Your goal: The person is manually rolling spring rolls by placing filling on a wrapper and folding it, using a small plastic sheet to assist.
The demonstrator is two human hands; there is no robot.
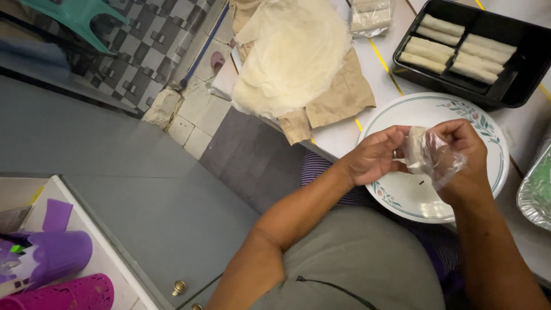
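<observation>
Grey floor and pale chipped tiles run beside the white counter (338,138), which carries everything here. On crumpled brown paper (344,95) lies a floppy stack of thin, cream round wrappers (293,57). A glossy black rectangular plastic tray (516,86) holds neat pale rolled cylinders (459,49). Over the round white ceramic plate with a green floral rim (413,195), the left hand (373,155) and right hand (465,152) both pinch a soft, translucent, half-rolled wrapper (427,155), fingers curled closed around it. The wrinkled edge of a foil pan (536,192) sits just right of the plate.
</observation>
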